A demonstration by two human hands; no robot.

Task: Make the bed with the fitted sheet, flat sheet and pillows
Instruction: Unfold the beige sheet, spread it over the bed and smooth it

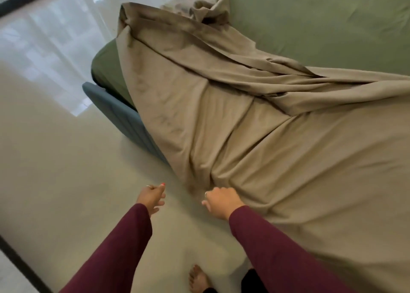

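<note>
Bed (124,113), blue-framed: green fitted sheet (321,24) already stretched over the mattress; tan flat sheet (255,137) lies on top of it, only partly spread, bunched at the bed's far end and spilling over the near corner; no pillows in view, so spreading, squaring and pillows look outstanding. Right hand (220,200) curled at the draped sheet edge by that corner, apparently gripping it; left hand (152,197) just beside, loosely curled, holding nothing. Floor (55,159) runs open along the bed's left side.
</note>
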